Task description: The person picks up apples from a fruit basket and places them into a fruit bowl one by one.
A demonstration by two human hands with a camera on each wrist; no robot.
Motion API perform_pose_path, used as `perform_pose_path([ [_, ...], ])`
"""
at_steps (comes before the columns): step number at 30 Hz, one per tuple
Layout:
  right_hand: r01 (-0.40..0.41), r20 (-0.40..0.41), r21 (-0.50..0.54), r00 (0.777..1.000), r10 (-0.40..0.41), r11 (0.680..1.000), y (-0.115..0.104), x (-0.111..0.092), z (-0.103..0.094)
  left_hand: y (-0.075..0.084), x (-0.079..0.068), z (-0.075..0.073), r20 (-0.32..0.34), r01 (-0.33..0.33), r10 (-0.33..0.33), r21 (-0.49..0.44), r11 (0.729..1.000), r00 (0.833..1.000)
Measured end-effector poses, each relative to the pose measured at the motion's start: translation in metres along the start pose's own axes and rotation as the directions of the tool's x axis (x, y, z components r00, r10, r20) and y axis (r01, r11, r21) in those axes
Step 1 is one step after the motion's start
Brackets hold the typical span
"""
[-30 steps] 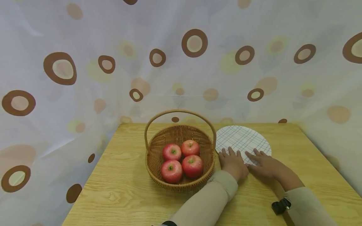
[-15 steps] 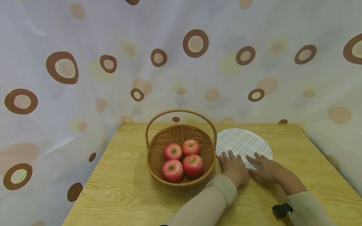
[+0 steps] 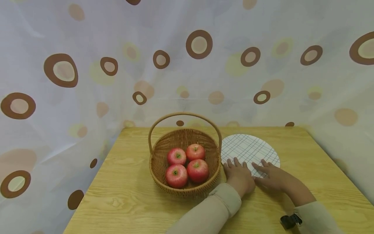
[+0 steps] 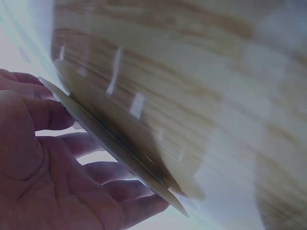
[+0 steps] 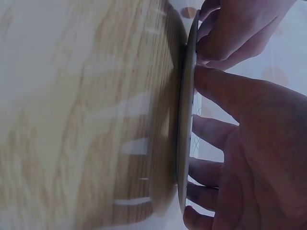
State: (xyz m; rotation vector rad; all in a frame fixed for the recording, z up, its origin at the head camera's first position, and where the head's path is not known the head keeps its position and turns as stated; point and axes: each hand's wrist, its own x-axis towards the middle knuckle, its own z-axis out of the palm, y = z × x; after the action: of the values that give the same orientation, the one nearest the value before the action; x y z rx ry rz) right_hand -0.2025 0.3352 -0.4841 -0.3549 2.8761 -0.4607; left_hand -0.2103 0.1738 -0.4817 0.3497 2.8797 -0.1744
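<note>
A round white plate (image 3: 248, 148) with a blue grid pattern lies on the table, just right of a wicker basket (image 3: 155, 175). My left hand (image 3: 240, 177) rests on the plate's near left edge, fingers spread and pointing away from me. Beside it, my right hand (image 3: 274, 177) touches the near right part of the rim. In the left wrist view the fingertips (image 4: 144, 206) lie on the plate's upper face. From the right wrist view, the plate (image 5: 187, 129) shows edge-on, low over the wood, with the thumb (image 5: 216, 86) and fingers against its top.
Several red apples (image 3: 198, 170) sit inside the basket, whose tall handle (image 3: 184, 113) arches over them. A wooden table (image 3: 122, 201) carries everything. Sheets with brown ring patterns (image 3: 199, 44) hang behind it and at both sides.
The plate has slid a little toward me, with both hands on it moving the same way. The basket and apples have stayed in place.
</note>
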Motion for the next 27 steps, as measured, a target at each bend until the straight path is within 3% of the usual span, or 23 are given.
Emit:
perform_pose_path([
  [12, -0.009, 0.020, 0.003, 1.000, 0.009, 1.000, -0.007, -0.013, 0.003, -0.002, -0.021, 0.003, -0.008, -0.033, 0.033, 0.015, 0.999, 0.999],
  [27, -0.007, -0.010, -0.008, 1.000, 0.007, 1.000, -0.022, -0.035, 0.007, -0.004, -0.040, 0.011, -0.006, -0.088, 0.088, 0.050, 0.995, 0.996],
])
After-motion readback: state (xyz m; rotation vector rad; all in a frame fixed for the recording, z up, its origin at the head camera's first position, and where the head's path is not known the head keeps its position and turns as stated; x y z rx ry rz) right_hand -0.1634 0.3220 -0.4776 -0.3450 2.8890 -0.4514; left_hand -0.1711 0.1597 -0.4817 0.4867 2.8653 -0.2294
